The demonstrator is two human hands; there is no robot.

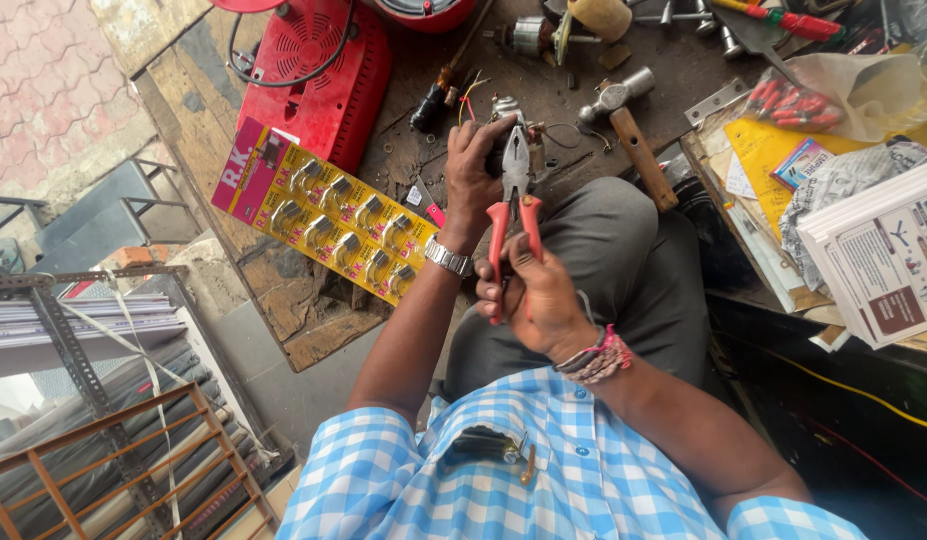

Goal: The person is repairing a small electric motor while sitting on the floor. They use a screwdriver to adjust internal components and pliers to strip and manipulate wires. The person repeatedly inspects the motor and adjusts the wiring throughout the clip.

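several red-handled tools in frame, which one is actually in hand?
The red-handled pliers at centre: right hand grips the handles, left hand is at the jaws. The other red-handled tools lie untouched on the bench, top right.

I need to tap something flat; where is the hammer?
The hammer lies on the workbench, upper right of centre in the head view, just right of the pliers.

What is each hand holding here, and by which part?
Right hand grips the pliers by their red handles. Left hand holds a small metal part with wires at the plier tips; the exact grip point cannot be told.
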